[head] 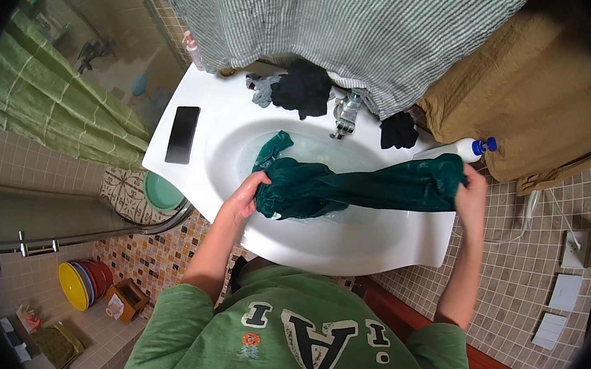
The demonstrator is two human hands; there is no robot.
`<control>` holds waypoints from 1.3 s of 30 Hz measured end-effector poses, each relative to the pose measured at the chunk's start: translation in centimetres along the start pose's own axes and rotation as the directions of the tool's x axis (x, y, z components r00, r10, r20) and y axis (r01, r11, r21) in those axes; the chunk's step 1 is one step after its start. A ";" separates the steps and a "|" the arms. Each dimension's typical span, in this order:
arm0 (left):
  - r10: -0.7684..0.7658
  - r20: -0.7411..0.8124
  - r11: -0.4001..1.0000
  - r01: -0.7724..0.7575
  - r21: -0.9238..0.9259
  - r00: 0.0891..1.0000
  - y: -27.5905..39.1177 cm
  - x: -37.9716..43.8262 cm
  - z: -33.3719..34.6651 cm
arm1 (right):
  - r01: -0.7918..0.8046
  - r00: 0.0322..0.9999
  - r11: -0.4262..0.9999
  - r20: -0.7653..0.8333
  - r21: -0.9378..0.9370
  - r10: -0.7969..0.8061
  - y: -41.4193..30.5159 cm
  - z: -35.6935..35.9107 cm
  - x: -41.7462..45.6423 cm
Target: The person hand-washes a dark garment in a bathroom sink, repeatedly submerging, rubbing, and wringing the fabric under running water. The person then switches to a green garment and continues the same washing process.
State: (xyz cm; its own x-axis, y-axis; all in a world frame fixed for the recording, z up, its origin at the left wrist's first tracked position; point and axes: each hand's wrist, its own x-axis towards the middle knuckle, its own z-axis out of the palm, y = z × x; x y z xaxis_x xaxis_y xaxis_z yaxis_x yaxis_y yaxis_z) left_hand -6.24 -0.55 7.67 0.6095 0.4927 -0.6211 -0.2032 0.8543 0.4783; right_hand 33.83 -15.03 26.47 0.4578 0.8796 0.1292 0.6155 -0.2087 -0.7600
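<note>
A wet dark green garment (306, 185) is stretched across a white washbasin (374, 247) that holds water. My left hand (246, 193) grips its bunched part over the left side of the bowl. At the right rim, my right hand (471, 192) holds the end of a long sleeve or leg, pulled out sideways. Another end of the cloth hangs into the water on the far left side of the bowl. Behind the bowl stands a chrome faucet (346, 112), with dark crumpled cloths (303, 90) to its left and a small black cloth (399, 131) to its right.
A black smartphone (182, 135) lies on the basin's left ledge. A white bottle with a blue pump (464, 149) lies tilted at the right back. A striped shirt (341, 25) and a brown cloth (525, 88) hang over the far side. A green tub (163, 192) is on the floor at left.
</note>
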 end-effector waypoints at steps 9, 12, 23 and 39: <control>0.199 0.221 0.202 -0.261 0.944 0.955 1.3 3.8 8.2 | 0.263 0.965 0.736 0.168 -0.623 -0.202 0.7 11.4 0.8; 0.428 0.217 -0.011 -0.234 0.972 0.877 -1.7 5.6 5.7 | 0.457 0.870 0.717 0.095 -0.527 -0.485 -1.0 14.7 2.7; 0.476 -0.199 0.742 -0.269 0.613 0.857 -13.6 6.7 -4.4 | 0.420 0.811 0.871 0.536 -0.254 -0.235 7.7 29.4 -4.5; 0.164 -0.278 0.912 -0.253 -0.323 0.946 -8.7 3.1 -0.5 | -0.297 0.948 0.721 0.282 0.626 0.145 -5.3 14.7 -4.4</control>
State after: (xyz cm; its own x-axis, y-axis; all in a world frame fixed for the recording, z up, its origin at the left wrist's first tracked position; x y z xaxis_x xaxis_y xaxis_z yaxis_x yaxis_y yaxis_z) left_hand -2.98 -6.38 1.29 0.3300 0.6528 -0.6819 -0.5873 0.7075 0.3931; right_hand 19.16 -11.47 20.54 0.3425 0.9244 -0.1679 -0.0932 -0.1444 -0.9851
